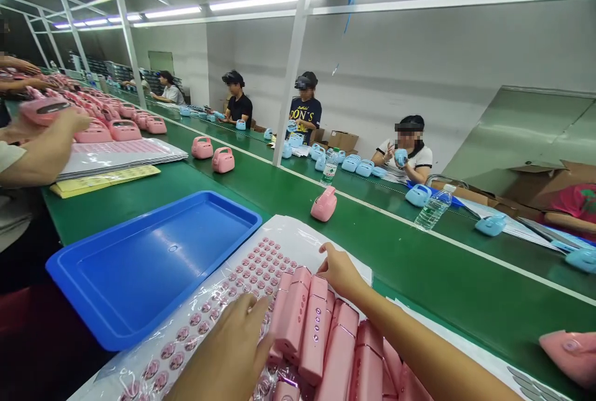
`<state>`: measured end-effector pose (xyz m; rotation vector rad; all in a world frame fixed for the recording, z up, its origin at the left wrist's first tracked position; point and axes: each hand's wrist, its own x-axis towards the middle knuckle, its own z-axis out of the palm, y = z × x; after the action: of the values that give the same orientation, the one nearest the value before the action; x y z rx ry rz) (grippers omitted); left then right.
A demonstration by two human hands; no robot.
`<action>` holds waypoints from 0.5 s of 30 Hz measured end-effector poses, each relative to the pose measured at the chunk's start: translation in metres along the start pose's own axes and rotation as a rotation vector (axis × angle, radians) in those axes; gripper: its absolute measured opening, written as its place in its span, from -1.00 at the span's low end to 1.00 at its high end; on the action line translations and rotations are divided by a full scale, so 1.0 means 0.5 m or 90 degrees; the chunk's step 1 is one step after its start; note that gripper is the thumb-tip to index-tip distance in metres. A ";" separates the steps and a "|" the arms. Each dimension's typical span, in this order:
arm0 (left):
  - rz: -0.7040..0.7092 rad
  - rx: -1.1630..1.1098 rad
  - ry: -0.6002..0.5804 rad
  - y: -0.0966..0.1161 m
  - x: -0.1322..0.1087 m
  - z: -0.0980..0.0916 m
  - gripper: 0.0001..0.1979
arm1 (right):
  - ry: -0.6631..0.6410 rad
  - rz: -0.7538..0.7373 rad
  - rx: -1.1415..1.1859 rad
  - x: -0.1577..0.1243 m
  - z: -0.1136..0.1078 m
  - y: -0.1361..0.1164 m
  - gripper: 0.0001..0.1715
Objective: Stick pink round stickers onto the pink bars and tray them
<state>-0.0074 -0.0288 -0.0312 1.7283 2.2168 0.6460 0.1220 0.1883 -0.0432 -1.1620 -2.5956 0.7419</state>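
Pink handheld units [338, 345] lie piled on a sheet of round stickers [298, 236] on the green table [419, 277]. The left hand [237, 333] is at the pile's left side, fingers partly curled; whether they touch a unit cannot be determined. The right hand [342, 270] is at the far end, thumb and index finger spread. A blue tray [172, 264] adjoins the sheet at left.

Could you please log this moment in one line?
left hand: beside pink devices; right hand: by their far end; blue tray: left of sticker sheet
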 end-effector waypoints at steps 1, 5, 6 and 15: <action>0.001 -0.019 -0.015 0.011 0.021 -0.008 -0.52 | -0.001 -0.002 0.001 -0.001 -0.001 -0.001 -0.71; 0.041 -0.048 -0.096 0.029 0.075 -0.017 -0.30 | -0.010 -0.014 0.013 -0.004 -0.002 -0.001 -0.70; 0.053 -0.057 -0.109 0.030 0.079 -0.016 -0.29 | -0.012 -0.015 0.015 -0.003 -0.002 0.000 -0.71; 0.023 -0.063 -0.088 0.066 0.060 0.002 -0.40 | -0.042 -0.002 0.048 0.011 0.000 0.008 -0.74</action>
<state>0.0130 0.0065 -0.0137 1.7131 2.0305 0.6130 0.1211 0.1948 -0.0453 -1.1302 -2.5970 0.8851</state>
